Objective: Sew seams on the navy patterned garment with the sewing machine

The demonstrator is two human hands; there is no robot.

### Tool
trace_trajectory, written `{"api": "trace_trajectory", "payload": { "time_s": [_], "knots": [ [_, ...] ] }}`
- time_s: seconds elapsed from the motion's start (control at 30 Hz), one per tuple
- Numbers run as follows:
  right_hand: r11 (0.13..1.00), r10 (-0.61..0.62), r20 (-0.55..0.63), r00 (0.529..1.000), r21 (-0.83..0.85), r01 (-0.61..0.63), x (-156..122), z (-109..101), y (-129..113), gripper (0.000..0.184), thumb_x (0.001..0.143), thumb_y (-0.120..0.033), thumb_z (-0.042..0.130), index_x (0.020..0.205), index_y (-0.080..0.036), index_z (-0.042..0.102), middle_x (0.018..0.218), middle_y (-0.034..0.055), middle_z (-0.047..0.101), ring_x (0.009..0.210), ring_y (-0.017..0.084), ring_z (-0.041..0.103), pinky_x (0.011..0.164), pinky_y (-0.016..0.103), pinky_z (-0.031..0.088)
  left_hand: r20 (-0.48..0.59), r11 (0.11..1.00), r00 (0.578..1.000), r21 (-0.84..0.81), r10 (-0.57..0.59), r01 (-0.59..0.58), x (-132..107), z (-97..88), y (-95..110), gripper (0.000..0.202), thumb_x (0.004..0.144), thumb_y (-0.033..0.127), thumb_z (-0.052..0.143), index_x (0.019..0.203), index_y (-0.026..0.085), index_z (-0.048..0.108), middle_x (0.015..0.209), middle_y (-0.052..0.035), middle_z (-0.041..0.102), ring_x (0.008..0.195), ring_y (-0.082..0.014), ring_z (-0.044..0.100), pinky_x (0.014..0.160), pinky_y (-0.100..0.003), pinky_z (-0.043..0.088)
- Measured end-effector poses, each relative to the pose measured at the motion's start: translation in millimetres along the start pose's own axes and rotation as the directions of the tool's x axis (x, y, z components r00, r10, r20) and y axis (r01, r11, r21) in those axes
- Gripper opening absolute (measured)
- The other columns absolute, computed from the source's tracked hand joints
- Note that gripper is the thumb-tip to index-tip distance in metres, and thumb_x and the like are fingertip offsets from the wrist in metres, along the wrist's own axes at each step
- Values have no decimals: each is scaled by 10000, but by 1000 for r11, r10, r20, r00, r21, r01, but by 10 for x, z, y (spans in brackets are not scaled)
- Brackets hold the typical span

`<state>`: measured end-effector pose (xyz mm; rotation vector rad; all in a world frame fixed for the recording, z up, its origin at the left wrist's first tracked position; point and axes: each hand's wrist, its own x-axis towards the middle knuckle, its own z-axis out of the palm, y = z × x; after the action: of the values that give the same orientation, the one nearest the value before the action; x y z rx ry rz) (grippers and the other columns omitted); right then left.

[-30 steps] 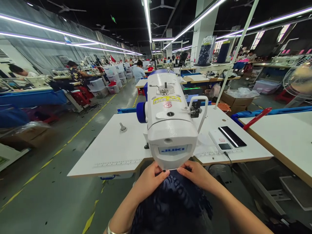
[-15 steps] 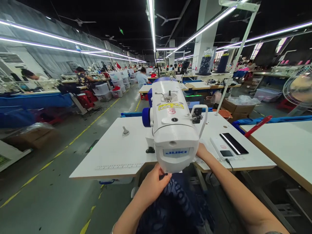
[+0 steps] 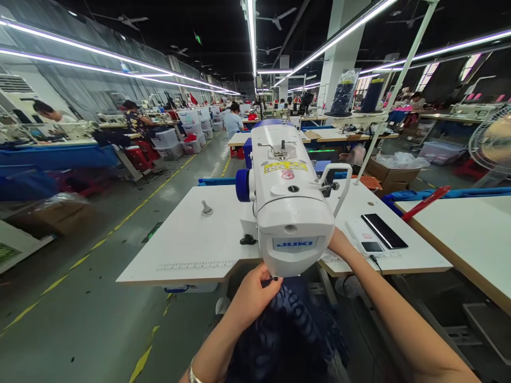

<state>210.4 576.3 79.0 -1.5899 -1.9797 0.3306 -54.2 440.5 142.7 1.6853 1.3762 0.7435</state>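
In the middle stands a white sewing machine (image 3: 293, 210) with a blue handwheel (image 3: 242, 185), its head toward me. My left hand (image 3: 255, 290) is closed at the lower left of the machine head, thumb and fingers pinching the edge of a dark blue patterned fabric (image 3: 293, 314). That fabric hangs down from the machine in front of me. My right hand (image 3: 336, 239) reaches behind the right side of the machine head; its fingers are hidden there, and what they touch cannot be seen. Needle and presser foot are hidden by the machine head.
On the white table (image 3: 179, 234) lie a printed ruler scale, a grey knob-like part (image 3: 206, 208), a dark phone-like slab (image 3: 384, 231) and a white control panel (image 3: 361, 239). Thread cones (image 3: 343, 94) stand at the back right. A fan (image 3: 493, 138) is at far right. Several people work farther off.
The view has shifted slightly, so the machine appears a little farther right. My left hand keeps its pinch on the fabric, and my right hand stays behind the machine head.
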Motion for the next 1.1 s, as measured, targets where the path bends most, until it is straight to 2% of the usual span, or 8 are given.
{"api": "trace_trajectory", "payload": {
  "time_s": [0.17,0.33,0.53,0.73,0.83,0.93,1.03,1.1],
  "knots": [
    [981,28,-17,999,195,-25,-84,-117,-100,254,861,-201,443,956,-147,672,1015,129,680,932,261,620,818,345,457,23,998,999,-61,31,-29,37,0,0,319,816,336,571,1072,159,640,1103,-64,716,1100,-261,617,927,-322,452],
    [898,-5,105,994,437,-42,-600,-188,-500,325,888,-370,436,1001,-179,674,883,54,681,590,149,587,583,275,485,-18,999,1000,46,11,-10,38,2,-1,262,815,343,569,1011,187,645,1018,-56,730,1071,-259,622,938,-325,435],
    [525,-64,296,953,822,-220,-1071,-114,-903,312,832,-434,629,1039,-202,596,861,16,608,748,144,571,593,232,469,-68,988,998,152,-3,14,47,18,8,249,816,368,557,978,202,646,1024,-68,725,999,-274,635,886,-349,447],
    [548,-33,282,959,807,-219,-1066,-65,-953,330,830,-474,624,990,-191,566,829,14,604,723,150,561,607,248,465,-49,989,998,144,35,-28,52,10,-9,234,820,362,553,942,193,659,992,-59,731,974,-265,636,880,-332,444],
    [692,-52,159,986,718,-79,-1087,-32,-945,208,884,-399,551,940,-204,596,803,15,626,717,163,580,642,267,476,-48,989,998,149,29,-21,40,11,-3,237,826,360,546,956,196,656,1007,-49,727,963,-257,637,831,-310,445],
    [842,-199,-123,972,486,234,-1125,25,-923,143,928,-268,491,907,-221,624,863,40,648,782,179,604,695,284,483,-44,980,999,199,3,5,28,16,17,241,828,383,543,935,198,656,988,-45,729,941,-257,642,774,-296,442],
    [833,-439,-358,824,181,523,-1149,89,-890,181,935,-159,479,963,-235,640,918,58,654,838,186,602,735,300,485,-99,940,995,338,-18,50,25,17,30,267,823,437,546,892,206,660,953,-63,733,923,-283,650,727,-305,429],
    [787,-548,-418,725,35,616,-1154,120,-871,211,924,-113,496,1026,-238,632,912,56,660,847,186,599,752,306,486,-120,917,993,397,6,43,27,13,33,270,824,449,543,885,213,660,961,-74,729,929,-292,648,732,-314,424]
  ]
}}
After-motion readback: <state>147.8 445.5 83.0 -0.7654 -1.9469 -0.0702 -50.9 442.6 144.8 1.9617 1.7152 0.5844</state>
